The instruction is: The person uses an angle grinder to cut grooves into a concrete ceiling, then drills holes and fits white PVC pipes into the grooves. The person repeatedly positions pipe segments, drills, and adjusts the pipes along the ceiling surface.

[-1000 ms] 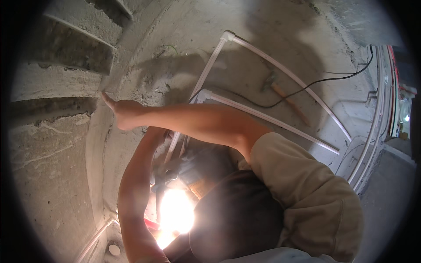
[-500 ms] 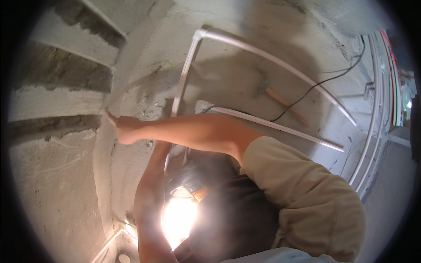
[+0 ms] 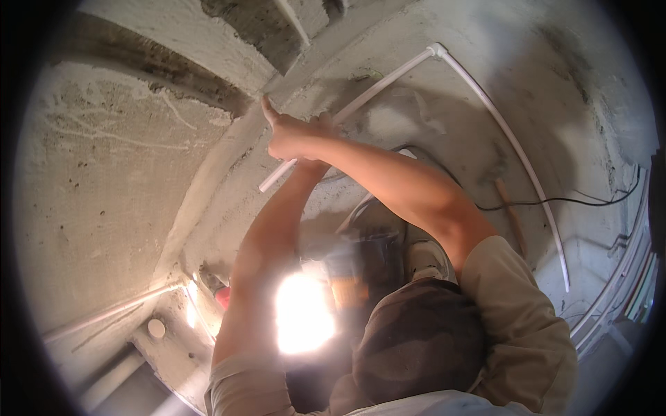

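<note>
My right hand (image 3: 295, 139) crosses over my left forearm, one finger stretched toward the end of a groove (image 3: 236, 104) in the wall and the others curled. I see nothing held in it. My left hand (image 3: 316, 165) is mostly hidden behind the right hand and wrist. It appears closed around a white plastic pipe (image 3: 385, 82), whose cut end sticks out below the hands. The pipe runs up to an elbow fitting (image 3: 437, 50), from which a second long white pipe (image 3: 505, 126) stretches to the right.
A bright lamp (image 3: 305, 315) shines beside my left forearm. A black cable (image 3: 590, 201) and a wooden-handled tool (image 3: 511, 218) lie on the rough concrete floor. Below, a rounded dark patterned cloth shape (image 3: 420, 340) blocks part of the view. More pipes run along the right wall.
My view has turned, shifting the scene. The jointed pipe now slants more, and its lower end shows. My right hand, previously left of the pipe, now overlaps it, with the finger still stretched out.
</note>
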A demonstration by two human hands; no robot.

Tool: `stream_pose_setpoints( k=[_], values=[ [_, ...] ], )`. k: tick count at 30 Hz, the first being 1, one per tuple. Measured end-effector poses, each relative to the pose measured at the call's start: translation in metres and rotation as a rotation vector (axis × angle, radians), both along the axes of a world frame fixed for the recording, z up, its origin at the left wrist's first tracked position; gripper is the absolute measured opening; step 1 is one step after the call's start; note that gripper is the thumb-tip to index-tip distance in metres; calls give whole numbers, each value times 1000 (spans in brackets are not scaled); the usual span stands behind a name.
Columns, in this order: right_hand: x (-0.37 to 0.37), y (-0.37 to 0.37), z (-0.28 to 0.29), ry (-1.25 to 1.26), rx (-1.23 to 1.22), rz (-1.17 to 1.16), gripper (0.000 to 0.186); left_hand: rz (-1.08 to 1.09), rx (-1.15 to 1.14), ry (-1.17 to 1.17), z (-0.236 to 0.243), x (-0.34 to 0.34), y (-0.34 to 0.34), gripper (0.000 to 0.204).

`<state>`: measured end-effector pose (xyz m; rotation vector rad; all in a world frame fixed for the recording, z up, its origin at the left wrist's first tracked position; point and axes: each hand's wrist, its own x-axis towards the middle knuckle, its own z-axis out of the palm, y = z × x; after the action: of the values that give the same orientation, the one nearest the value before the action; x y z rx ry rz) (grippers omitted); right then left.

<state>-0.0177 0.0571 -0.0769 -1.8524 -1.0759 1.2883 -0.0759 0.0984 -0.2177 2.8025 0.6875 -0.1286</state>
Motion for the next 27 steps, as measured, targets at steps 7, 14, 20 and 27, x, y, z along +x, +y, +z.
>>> stream_pose_setpoints(
  k=[7, 14, 20, 27],
  values=[
    [15, -16, -33, 269, 153, -148, 98, 166, -445, 76, 15, -89, 52, 43],
    [63, -247, -118, 527, 234, -981, 15, 271, -165, 73, 80, -109, 50, 45],
    [149, -407, -171, 1055, 738, -1530, 22, 256, -315, -14, 93, -102, 56, 43],
    [230, -433, -165, 948, 1301, -1570, 41, 303, -265, 59, 106, -103, 89, 43]
  ],
)
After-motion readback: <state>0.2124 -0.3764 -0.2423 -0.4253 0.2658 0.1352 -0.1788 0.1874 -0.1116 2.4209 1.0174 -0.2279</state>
